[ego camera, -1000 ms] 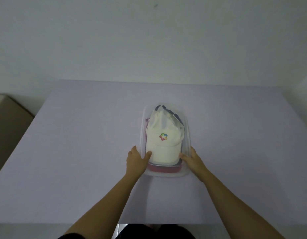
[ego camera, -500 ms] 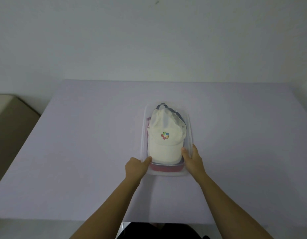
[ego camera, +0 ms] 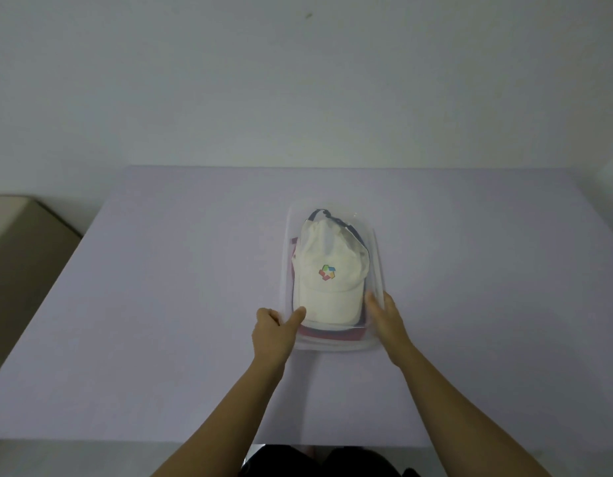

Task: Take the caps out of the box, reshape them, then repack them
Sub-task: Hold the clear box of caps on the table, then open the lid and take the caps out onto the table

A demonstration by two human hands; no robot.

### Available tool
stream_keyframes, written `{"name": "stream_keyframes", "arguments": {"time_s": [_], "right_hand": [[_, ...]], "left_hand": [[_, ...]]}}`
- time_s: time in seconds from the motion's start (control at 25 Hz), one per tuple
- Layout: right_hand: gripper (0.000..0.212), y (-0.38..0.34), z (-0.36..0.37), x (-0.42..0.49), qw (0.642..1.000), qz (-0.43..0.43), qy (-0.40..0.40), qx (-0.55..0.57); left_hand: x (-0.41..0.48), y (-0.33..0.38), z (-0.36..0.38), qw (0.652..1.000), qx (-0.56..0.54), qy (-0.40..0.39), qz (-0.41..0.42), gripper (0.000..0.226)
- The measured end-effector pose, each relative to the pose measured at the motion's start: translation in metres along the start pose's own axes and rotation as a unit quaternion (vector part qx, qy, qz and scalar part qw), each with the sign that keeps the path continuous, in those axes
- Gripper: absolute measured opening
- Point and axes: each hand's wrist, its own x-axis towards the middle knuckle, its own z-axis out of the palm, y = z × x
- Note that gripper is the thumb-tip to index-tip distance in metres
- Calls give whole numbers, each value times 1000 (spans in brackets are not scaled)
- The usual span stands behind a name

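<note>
A pale lilac table (ego camera: pixel 126 339) stands against a plain white wall (ego camera: pixel 298 80). The left hand (ego camera: pixel 274 333) grips the near left corner of a clear plastic box (ego camera: pixel 375 242), thumb hooked over the rim and pointing toward 2 o'clock, fingers curled outside the wall. The right hand (ego camera: pixel 387 318) lies flat and open along the box's near right side, fingers pointing toward 11 o'clock, touching the rim. Inside the box, at the table's centre, a white cap (ego camera: pixel 329 280) with a multicoloured emblem lies on top, brim toward the person. A red cap (ego camera: pixel 329 333) shows beneath at 6 o'clock, and a dark-trimmed cap (ego camera: pixel 353 232) peeks out at 1 o'clock.
</note>
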Motion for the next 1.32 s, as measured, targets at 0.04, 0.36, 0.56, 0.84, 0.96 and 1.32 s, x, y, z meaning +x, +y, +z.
{"name": "stream_keyframes", "arguments": {"time_s": [0.04, 0.36, 0.56, 0.84, 0.96, 1.32], "right_hand": [[75, 3, -2, 4, 999, 30, -13, 41], [60, 6, 2, -4, 1000, 9, -18, 4], [69, 14, 6, -1, 987, -29, 17, -156], [73, 17, 7, 4, 980, -28, 19, -194], [76, 17, 7, 4, 979, -31, 16, -203], [76, 17, 7, 7, 970, -37, 17, -239]], "left_hand": [[-5, 1, 2, 998, -63, -10, 4, 34], [34, 17, -65, 909, -413, -18, 42, 48], [87, -18, -158, 923, -382, 5, 43, 51], [126, -74, -151, 939, -342, -30, -39, 47], [133, -89, -136, 968, -243, -39, -41, 42], [134, -85, -125, 962, 266, 58, 12, 42]]}}
